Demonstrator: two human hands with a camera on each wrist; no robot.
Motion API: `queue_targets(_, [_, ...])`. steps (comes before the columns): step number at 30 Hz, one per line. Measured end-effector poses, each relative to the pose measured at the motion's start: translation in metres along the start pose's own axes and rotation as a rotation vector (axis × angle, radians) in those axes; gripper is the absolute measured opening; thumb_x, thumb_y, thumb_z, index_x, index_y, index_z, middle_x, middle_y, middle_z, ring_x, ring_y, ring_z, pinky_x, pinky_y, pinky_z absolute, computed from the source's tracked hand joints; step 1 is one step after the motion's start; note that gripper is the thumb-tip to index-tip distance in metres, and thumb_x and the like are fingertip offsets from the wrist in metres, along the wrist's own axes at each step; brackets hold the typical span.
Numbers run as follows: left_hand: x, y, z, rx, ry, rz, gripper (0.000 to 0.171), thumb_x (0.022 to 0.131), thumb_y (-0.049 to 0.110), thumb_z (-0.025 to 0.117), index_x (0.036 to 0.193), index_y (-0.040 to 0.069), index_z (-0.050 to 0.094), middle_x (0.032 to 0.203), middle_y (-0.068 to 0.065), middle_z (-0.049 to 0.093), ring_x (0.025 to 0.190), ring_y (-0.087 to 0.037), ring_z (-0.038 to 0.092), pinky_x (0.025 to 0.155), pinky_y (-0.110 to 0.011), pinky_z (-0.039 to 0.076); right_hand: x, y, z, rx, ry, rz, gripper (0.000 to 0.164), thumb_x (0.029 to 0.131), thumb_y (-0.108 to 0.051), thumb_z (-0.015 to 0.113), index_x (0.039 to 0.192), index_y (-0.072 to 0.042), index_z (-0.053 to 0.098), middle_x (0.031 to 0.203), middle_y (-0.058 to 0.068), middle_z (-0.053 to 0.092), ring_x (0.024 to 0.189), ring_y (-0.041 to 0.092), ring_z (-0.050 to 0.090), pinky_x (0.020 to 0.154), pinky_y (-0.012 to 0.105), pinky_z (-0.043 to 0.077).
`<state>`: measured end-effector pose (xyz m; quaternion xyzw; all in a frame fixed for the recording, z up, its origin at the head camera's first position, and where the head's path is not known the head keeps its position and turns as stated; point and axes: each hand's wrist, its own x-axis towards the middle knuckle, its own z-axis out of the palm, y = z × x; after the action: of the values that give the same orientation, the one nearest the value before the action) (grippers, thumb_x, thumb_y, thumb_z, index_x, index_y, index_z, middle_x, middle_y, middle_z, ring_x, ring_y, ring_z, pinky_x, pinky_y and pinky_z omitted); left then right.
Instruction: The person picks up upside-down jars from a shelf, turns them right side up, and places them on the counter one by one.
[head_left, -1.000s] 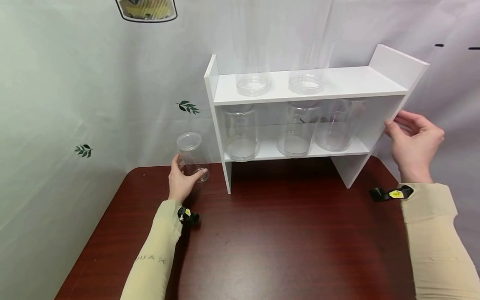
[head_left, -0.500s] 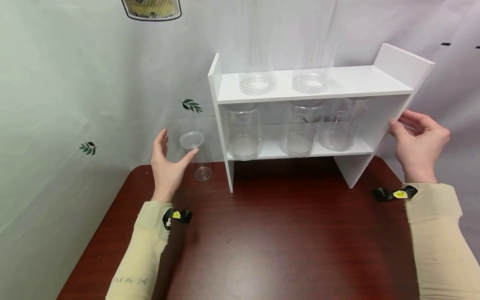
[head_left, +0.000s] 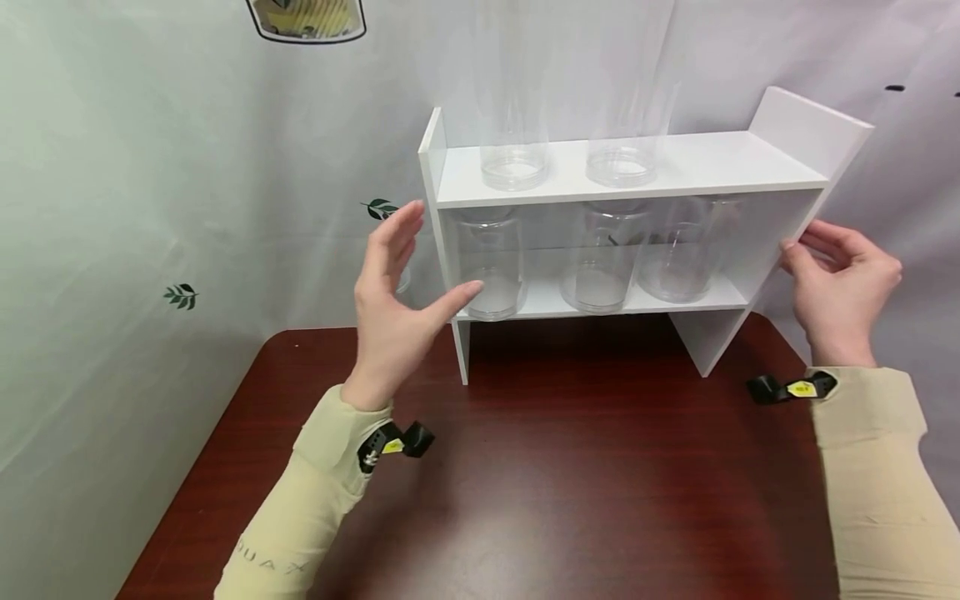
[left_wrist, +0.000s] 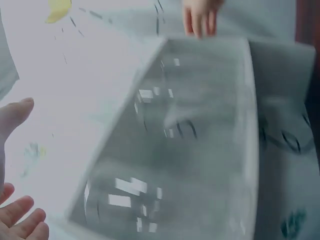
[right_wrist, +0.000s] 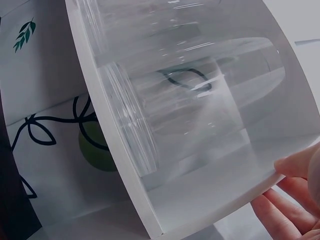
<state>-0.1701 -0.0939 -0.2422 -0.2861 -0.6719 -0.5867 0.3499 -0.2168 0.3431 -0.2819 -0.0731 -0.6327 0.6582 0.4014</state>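
Observation:
My left hand (head_left: pixel 397 321) is in the air before the left side of a white two-tier shelf (head_left: pixel 697 158), thumb and fingers spread with nothing between them. Its thumb overlaps the nearest clear jar (head_left: pixel 491 271) on the lower tier. A small lidded clear container (head_left: pixel 406 280) on the table is mostly hidden behind this hand. At the shelf's other end, my right hand (head_left: pixel 843 287) pinches the front edge of the side panel. In the right wrist view, its thumb and fingers (right_wrist: pixel 275 212) lie on either side of that panel.
Two more clear jars stand on the lower tier, one in the middle (head_left: pixel 600 271) and one to the right (head_left: pixel 678 262). Two tall clear cylinders, one left (head_left: pixel 514 162) and one right (head_left: pixel 622 158), occupy the top. A patterned sheet (head_left: pixel 300 208) hangs behind the dark red table (head_left: pixel 570 467).
My left hand let go of the small container, drew back to the left, then rose and moved right toward the shelf. The right hand keeps its grip on the side panel.

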Motion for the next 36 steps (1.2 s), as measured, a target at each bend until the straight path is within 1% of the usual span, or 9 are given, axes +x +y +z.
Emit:
queue_targets(7, [0.018, 0.023, 0.037, -0.116, -0.082, 0.024, 0.075, 0.074, -0.010, 0.085, 0.139, -0.013, 0.047, 0.142, -0.020, 0.052, 0.133, -0.016, 0.051, 0.115, -0.039, 0.037, -0.002, -0.002, 0.000, 0.021, -0.007, 0.021, 0.029, 0.081, 0.007, 0.077, 0.108, -0.001, 0.078, 0.087, 0.000, 0.075, 0.066, 0.008, 0.071, 0.065, 0.012, 0.056])
queue_targets(10, [0.025, 0.032, 0.052, -0.151, -0.109, 0.006, 0.074, 0.076, -0.008, 0.085, 0.139, -0.012, 0.047, 0.142, -0.020, 0.052, 0.131, -0.013, 0.051, 0.114, -0.036, 0.038, -0.001, -0.001, -0.001, 0.023, 0.000, 0.018, 0.029, 0.080, 0.007, 0.077, 0.108, -0.001, 0.078, 0.086, 0.000, 0.075, 0.066, 0.008, 0.071, 0.064, 0.012, 0.056])
queue_targets(14, [0.040, 0.042, 0.072, -0.176, -0.160, -0.101, 0.074, 0.080, 0.000, 0.085, 0.143, -0.005, 0.048, 0.145, -0.012, 0.052, 0.131, -0.007, 0.050, 0.112, -0.026, 0.037, 0.001, 0.000, -0.001, -0.028, 0.014, -0.007, 0.028, 0.082, 0.006, 0.076, 0.108, -0.001, 0.078, 0.086, -0.002, 0.075, 0.067, 0.006, 0.070, 0.064, 0.012, 0.055])
queue_targets(16, [0.048, 0.045, 0.081, -0.172, -0.188, -0.151, 0.075, 0.081, 0.005, 0.085, 0.145, -0.002, 0.047, 0.147, -0.008, 0.051, 0.131, -0.005, 0.049, 0.111, -0.021, 0.036, 0.001, 0.000, -0.001, -0.021, 0.012, -0.001, 0.028, 0.081, 0.006, 0.076, 0.108, -0.001, 0.078, 0.086, -0.002, 0.075, 0.067, 0.006, 0.070, 0.064, 0.012, 0.055])
queue_targets(21, [0.070, 0.045, 0.099, -0.131, -0.265, -0.225, 0.084, 0.081, 0.016, 0.087, 0.152, 0.008, 0.042, 0.153, 0.004, 0.044, 0.134, 0.001, 0.042, 0.109, -0.011, 0.029, -0.002, 0.000, 0.000, -0.096, -0.005, 0.007, 0.029, 0.083, 0.003, 0.077, 0.111, -0.004, 0.079, 0.087, -0.005, 0.074, 0.068, 0.005, 0.070, 0.066, 0.011, 0.055])
queue_targets(24, [0.081, 0.042, 0.109, -0.099, -0.317, -0.270, 0.090, 0.081, 0.024, 0.088, 0.155, 0.016, 0.038, 0.156, 0.012, 0.038, 0.135, 0.004, 0.037, 0.109, -0.008, 0.025, -0.003, 0.001, 0.001, -0.173, -0.005, -0.008, 0.029, 0.084, 0.001, 0.076, 0.112, -0.006, 0.078, 0.088, -0.008, 0.074, 0.068, 0.003, 0.070, 0.067, 0.010, 0.054])
queue_targets(27, [0.091, 0.038, 0.120, -0.012, -0.367, -0.342, 0.097, 0.081, 0.037, 0.087, 0.159, 0.024, 0.030, 0.157, 0.019, 0.032, 0.136, 0.009, 0.030, 0.108, -0.009, 0.027, -0.003, 0.001, 0.002, -0.183, 0.000, -0.013, 0.029, 0.084, 0.000, 0.076, 0.112, -0.006, 0.079, 0.088, -0.008, 0.074, 0.069, 0.002, 0.070, 0.067, 0.010, 0.054])
queue_targets(32, [0.103, 0.031, 0.133, 0.133, -0.417, -0.481, 0.108, 0.082, 0.051, 0.083, 0.163, 0.030, 0.016, 0.159, 0.016, 0.028, 0.140, 0.009, 0.024, 0.108, -0.014, 0.030, -0.002, 0.001, 0.004, -0.192, -0.005, -0.025, 0.029, 0.085, 0.000, 0.076, 0.113, -0.006, 0.078, 0.089, -0.008, 0.073, 0.071, 0.002, 0.070, 0.068, 0.010, 0.054])
queue_targets(36, [0.107, 0.023, 0.143, 0.190, -0.413, -0.496, 0.112, 0.082, 0.053, 0.082, 0.164, 0.028, 0.010, 0.161, 0.015, 0.023, 0.143, 0.004, 0.022, 0.111, -0.013, 0.026, -0.003, 0.001, 0.004, -0.192, 0.001, -0.025, 0.029, 0.084, -0.001, 0.076, 0.112, -0.006, 0.078, 0.088, -0.008, 0.073, 0.070, 0.002, 0.070, 0.068, 0.009, 0.054])
